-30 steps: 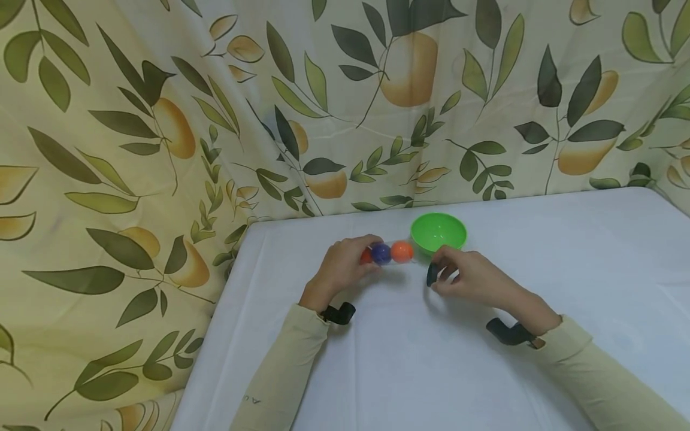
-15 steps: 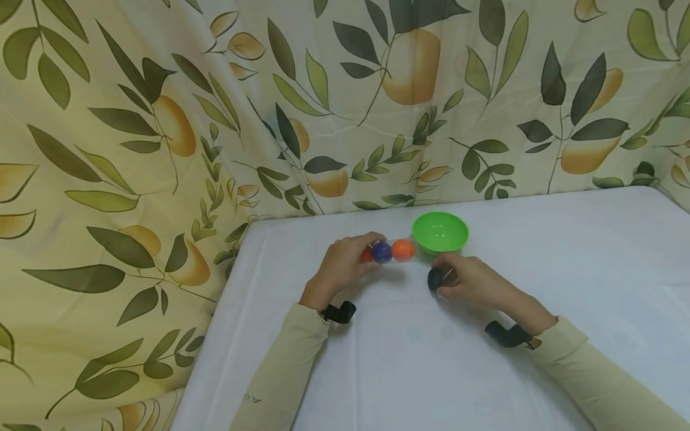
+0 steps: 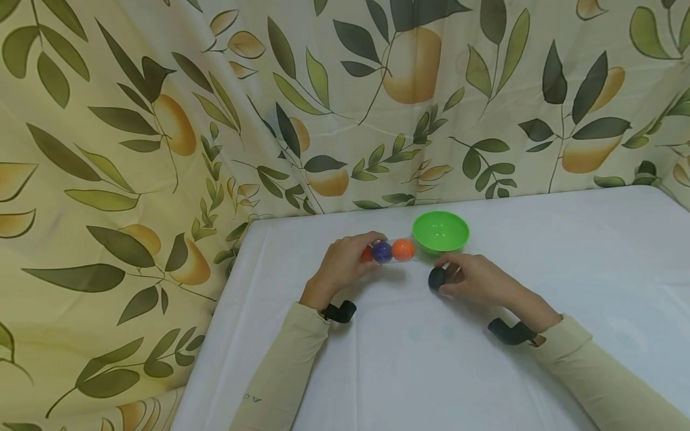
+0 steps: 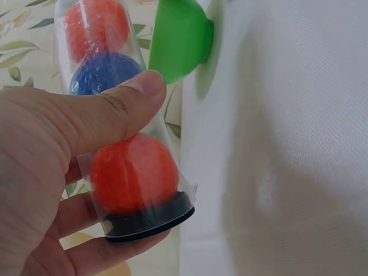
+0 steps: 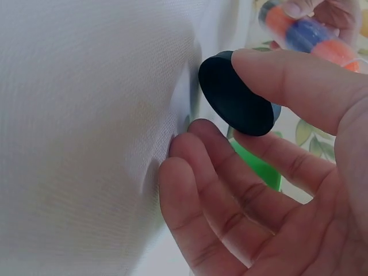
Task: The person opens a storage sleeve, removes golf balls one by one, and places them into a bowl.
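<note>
My left hand (image 3: 345,262) grips a clear plastic tube (image 4: 150,123) with a blue ball (image 4: 103,72) between two orange-red balls. A black cap (image 4: 152,217) closes the tube's near end, against my fingers. In the head view, the tube's other end points right, towards the green bowl (image 3: 441,233); whether that end is open is too small to tell. Thumb and index finger of my right hand (image 3: 477,278) pinch a round black cap (image 5: 237,95) by its edge, just above the table and in front of the bowl. The other right fingers extend close to the cloth.
A white cloth covers the table (image 3: 388,371). Behind and to the left hangs a curtain (image 3: 162,149) printed with leaves and fruit. The bowl stands near the table's back edge. Each wrist wears a black camera mount.
The black cap in my right hand has turned from edge-on to showing its round face, and shifted slightly right. My left hand and the tube have stayed nearly still.
</note>
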A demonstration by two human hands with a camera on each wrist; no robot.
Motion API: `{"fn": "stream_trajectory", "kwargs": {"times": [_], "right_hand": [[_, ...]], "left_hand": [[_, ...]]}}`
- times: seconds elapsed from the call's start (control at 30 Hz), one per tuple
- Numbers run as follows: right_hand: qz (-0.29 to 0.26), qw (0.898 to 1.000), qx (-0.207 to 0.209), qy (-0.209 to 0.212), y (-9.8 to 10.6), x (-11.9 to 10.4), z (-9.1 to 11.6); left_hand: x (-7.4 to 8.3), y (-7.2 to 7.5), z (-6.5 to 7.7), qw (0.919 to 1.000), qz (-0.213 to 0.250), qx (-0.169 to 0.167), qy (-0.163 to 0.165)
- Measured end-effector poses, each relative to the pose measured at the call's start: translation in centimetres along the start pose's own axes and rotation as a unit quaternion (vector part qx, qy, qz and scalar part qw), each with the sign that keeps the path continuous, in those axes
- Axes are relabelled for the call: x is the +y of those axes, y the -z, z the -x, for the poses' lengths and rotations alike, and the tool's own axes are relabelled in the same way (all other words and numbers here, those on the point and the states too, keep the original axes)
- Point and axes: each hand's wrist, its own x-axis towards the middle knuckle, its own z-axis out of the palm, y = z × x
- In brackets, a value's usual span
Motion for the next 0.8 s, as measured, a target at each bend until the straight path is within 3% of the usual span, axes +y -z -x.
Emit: {"fn": "stream_trajectory", "kwargs": {"times": [0.8], "right_hand": [[0.012,0.999,-0.023,-0.037,-0.54,-0.26,-0.12]], "left_hand": [[0.02,-0.16,-0.05,0.9999,0.003,0.004,-0.013]]}}
